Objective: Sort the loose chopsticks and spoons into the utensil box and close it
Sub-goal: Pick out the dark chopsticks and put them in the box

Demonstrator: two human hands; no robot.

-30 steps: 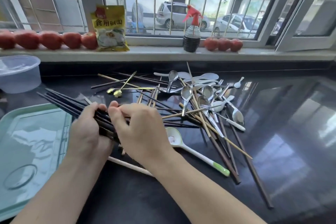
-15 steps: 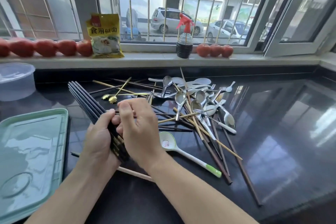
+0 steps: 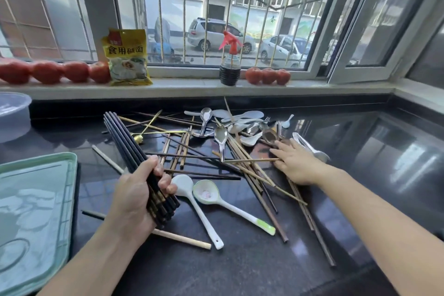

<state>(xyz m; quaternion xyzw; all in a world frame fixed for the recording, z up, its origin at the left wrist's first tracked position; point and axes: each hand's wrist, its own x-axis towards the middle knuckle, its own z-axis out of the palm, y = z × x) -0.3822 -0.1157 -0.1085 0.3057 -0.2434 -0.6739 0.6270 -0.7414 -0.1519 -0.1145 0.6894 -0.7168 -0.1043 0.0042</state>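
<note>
Items partly out of view

Green tray (image 3: 36, 199): cut by left edge. Clear tub (image 3: 13, 115): likewise. Right fingertips (image 3: 276, 151): blurred.

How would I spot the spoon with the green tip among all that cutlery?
Start at the left hand gripping the bundle of black chopsticks on the dark counter. Two pale ceramic spoons lie just right of it. Yours is the right one, the pale green-bowled spoon: its white handle ends in a bright green tip, while the plain white spoon beside it has none.

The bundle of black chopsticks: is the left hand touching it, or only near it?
Touching. The head view shows the left hand with fingers and thumb curled around the bundle of black chopsticks, lifted at an angle above the counter.
</note>
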